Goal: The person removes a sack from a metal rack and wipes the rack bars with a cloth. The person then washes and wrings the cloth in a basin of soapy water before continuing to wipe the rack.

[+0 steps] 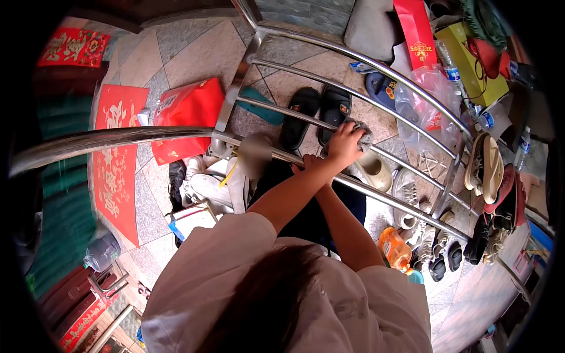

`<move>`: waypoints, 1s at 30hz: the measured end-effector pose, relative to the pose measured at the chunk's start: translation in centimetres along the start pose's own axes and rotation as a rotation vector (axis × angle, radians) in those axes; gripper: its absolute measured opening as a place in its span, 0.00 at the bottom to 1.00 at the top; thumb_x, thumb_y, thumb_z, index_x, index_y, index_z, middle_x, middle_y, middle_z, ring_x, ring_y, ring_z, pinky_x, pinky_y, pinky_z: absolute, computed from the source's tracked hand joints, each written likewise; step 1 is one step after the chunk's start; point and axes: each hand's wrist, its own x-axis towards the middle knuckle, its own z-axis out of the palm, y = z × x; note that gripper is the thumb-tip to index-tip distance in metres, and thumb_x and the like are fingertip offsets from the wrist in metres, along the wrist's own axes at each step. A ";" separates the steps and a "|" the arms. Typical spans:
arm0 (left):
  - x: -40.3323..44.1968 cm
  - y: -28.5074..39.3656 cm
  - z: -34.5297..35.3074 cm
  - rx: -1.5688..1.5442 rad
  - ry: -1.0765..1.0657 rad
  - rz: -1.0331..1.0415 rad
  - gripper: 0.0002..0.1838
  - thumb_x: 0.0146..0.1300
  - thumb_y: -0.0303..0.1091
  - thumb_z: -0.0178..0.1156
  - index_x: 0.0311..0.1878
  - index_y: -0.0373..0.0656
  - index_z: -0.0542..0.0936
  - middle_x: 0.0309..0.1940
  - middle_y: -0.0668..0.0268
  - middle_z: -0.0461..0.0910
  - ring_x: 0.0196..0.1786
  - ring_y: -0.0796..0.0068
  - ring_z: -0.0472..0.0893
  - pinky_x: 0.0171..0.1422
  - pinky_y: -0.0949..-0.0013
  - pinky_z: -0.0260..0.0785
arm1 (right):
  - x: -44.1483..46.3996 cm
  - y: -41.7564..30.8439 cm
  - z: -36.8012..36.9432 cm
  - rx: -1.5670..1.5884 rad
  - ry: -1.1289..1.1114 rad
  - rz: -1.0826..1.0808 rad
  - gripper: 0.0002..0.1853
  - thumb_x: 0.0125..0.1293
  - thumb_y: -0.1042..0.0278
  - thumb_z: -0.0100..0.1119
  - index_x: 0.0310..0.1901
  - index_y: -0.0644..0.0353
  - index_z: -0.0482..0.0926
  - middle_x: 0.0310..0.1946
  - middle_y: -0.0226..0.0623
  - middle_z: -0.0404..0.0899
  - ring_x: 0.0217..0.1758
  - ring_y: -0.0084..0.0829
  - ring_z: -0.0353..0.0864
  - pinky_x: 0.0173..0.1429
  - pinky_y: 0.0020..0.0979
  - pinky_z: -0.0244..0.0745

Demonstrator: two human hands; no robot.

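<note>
My left hand [346,146] is closed around a grey cloth [365,137], pressed against a thin bar of the stainless steel rack [406,203]. The left forearm crosses over my right one. Partly hidden under that forearm, my right hand [307,165] has its fingers wrapped on the rack's thick near rail. Just beyond the bars, a pair of black slippers [300,117] lies on the tiled floor. A beige clog [375,169] sits below and to the right of the cloth.
Several shoes [406,191] line the floor at right. Further back are plastic bags [426,100], a red bag [419,41] and a water bottle [452,73]. At left stand another red bag [187,115] and red paper banners [115,170]. An orange bottle [395,248] lies near my right arm.
</note>
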 end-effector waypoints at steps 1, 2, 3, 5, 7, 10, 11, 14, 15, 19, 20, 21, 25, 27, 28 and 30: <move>0.7 0.4 -0.1 -0.058 -0.046 -0.031 0.26 0.34 0.32 0.67 0.44 0.47 0.77 0.44 0.59 0.71 0.49 0.57 0.71 0.51 0.62 0.68 | 0.0 -0.2 -0.1 0.001 -0.019 0.003 0.21 0.53 0.47 0.56 0.32 0.60 0.71 0.31 0.41 0.75 0.35 0.40 0.75 0.40 0.39 0.69; 1.1 0.8 -0.3 -0.113 -0.092 -0.066 0.26 0.34 0.32 0.68 0.44 0.45 0.76 0.44 0.58 0.72 0.48 0.58 0.72 0.51 0.63 0.68 | 0.0 -0.4 -0.2 -0.016 -0.082 0.047 0.21 0.53 0.47 0.56 0.33 0.60 0.71 0.32 0.41 0.75 0.35 0.41 0.75 0.39 0.39 0.69; 1.2 0.5 0.0 -0.258 -0.152 -0.123 0.26 0.36 0.33 0.68 0.44 0.44 0.76 0.42 0.58 0.73 0.46 0.59 0.73 0.50 0.64 0.68 | 0.2 -0.6 -0.3 0.000 -0.111 0.064 0.21 0.54 0.47 0.56 0.33 0.60 0.71 0.33 0.41 0.75 0.36 0.41 0.75 0.39 0.40 0.69; 1.5 -0.1 0.7 -0.556 -0.268 -0.240 0.26 0.39 0.35 0.68 0.45 0.41 0.75 0.39 0.58 0.76 0.43 0.60 0.76 0.49 0.66 0.69 | 0.3 -0.5 -0.7 0.026 -0.175 0.096 0.21 0.54 0.47 0.56 0.34 0.59 0.71 0.34 0.41 0.75 0.36 0.41 0.75 0.40 0.40 0.69; 0.2 0.4 -0.1 -0.869 -0.183 -0.410 0.22 0.44 0.31 0.67 0.44 0.36 0.75 0.39 0.62 0.79 0.41 0.71 0.78 0.48 0.71 0.69 | 0.3 -0.9 -1.3 0.062 -0.192 0.146 0.21 0.54 0.46 0.54 0.35 0.58 0.70 0.34 0.40 0.75 0.38 0.42 0.75 0.41 0.41 0.70; -0.9 -0.8 -5.7 -0.934 -0.047 -0.442 0.20 0.45 0.26 0.66 0.44 0.35 0.75 0.40 0.64 0.78 0.43 0.77 0.76 0.48 0.73 0.69 | 0.4 -1.2 -2.6 0.021 -0.231 0.124 0.23 0.54 0.43 0.52 0.35 0.57 0.71 0.33 0.37 0.75 0.39 0.40 0.76 0.44 0.42 0.70; -1.2 -3.4 -6.4 -0.834 0.071 -0.331 0.20 0.46 0.24 0.65 0.45 0.35 0.74 0.40 0.64 0.79 0.43 0.78 0.76 0.48 0.73 0.69 | 0.4 -0.8 -2.0 -0.054 -0.207 0.056 0.23 0.54 0.43 0.53 0.34 0.58 0.72 0.30 0.37 0.76 0.37 0.39 0.77 0.42 0.40 0.71; 0.2 -8.1 -13.0 -0.689 0.374 -0.217 0.18 0.46 0.24 0.63 0.44 0.36 0.75 0.40 0.61 0.78 0.42 0.72 0.77 0.49 0.72 0.68 | 0.7 -0.7 -1.5 -0.080 -0.100 0.005 0.22 0.54 0.43 0.54 0.32 0.58 0.75 0.25 0.36 0.77 0.32 0.36 0.78 0.41 0.37 0.70; 0.7 -9.4 -16.0 -0.117 0.481 -0.140 0.22 0.45 0.29 0.65 0.46 0.34 0.74 0.45 0.57 0.75 0.47 0.67 0.75 0.54 0.69 0.65 | 0.7 -0.8 -1.4 -0.059 -0.057 0.012 0.22 0.54 0.43 0.54 0.32 0.58 0.75 0.24 0.36 0.77 0.31 0.36 0.78 0.41 0.36 0.70; 1.0 -16.9 -21.7 0.561 0.377 -0.185 0.28 0.39 0.38 0.66 0.49 0.45 0.74 0.49 0.52 0.71 0.52 0.53 0.71 0.56 0.59 0.65 | 0.6 -0.8 -1.4 -0.054 0.003 -0.022 0.21 0.53 0.44 0.56 0.30 0.58 0.74 0.24 0.35 0.76 0.29 0.36 0.78 0.38 0.35 0.70; 0.7 -18.0 -21.7 0.619 0.307 -0.239 0.29 0.38 0.39 0.66 0.49 0.47 0.74 0.50 0.52 0.71 0.52 0.52 0.70 0.56 0.58 0.65 | 0.6 -0.8 -1.4 -0.055 0.005 -0.026 0.21 0.52 0.45 0.56 0.30 0.58 0.74 0.24 0.35 0.76 0.29 0.36 0.78 0.38 0.35 0.70; 0.7 -18.4 -21.2 0.634 0.316 -0.212 0.29 0.38 0.39 0.66 0.49 0.48 0.75 0.50 0.53 0.71 0.52 0.52 0.70 0.56 0.58 0.65 | 0.7 -0.7 -1.4 -0.056 0.010 -0.029 0.21 0.52 0.45 0.57 0.30 0.58 0.74 0.24 0.35 0.76 0.29 0.36 0.77 0.37 0.35 0.70; -0.2 -18.4 -20.4 0.677 0.274 -0.237 0.28 0.38 0.39 0.67 0.48 0.52 0.75 0.51 0.56 0.71 0.53 0.54 0.70 0.53 0.58 0.67 | 0.6 -0.8 -1.4 -0.063 0.013 -0.018 0.20 0.52 0.45 0.57 0.28 0.58 0.74 0.24 0.35 0.76 0.28 0.35 0.77 0.36 0.34 0.70; 0.3 -18.1 -20.3 0.681 0.272 -0.255 0.27 0.37 0.40 0.66 0.47 0.54 0.75 0.51 0.58 0.70 0.53 0.55 0.70 0.50 0.58 0.70 | 0.9 -0.9 -1.5 -0.057 0.028 -0.028 0.20 0.52 0.45 0.58 0.27 0.57 0.73 0.23 0.34 0.75 0.28 0.35 0.77 0.36 0.34 0.70; 0.2 -17.6 -19.8 0.640 0.279 -0.245 0.28 0.37 0.40 0.67 0.47 0.51 0.75 0.50 0.57 0.72 0.52 0.54 0.71 0.53 0.59 0.68 | 0.9 -0.8 -1.5 -0.057 0.046 -0.038 0.20 0.51 0.45 0.58 0.27 0.57 0.73 0.22 0.34 0.75 0.28 0.35 0.77 0.36 0.35 0.70; -0.3 -16.4 -18.1 0.571 0.257 -0.179 0.28 0.36 0.40 0.67 0.47 0.51 0.75 0.49 0.58 0.72 0.51 0.54 0.71 0.52 0.59 0.68 | 0.7 -0.8 -1.2 -0.074 0.062 -0.044 0.20 0.51 0.45 0.58 0.27 0.57 0.73 0.22 0.33 0.75 0.27 0.35 0.77 0.35 0.35 0.70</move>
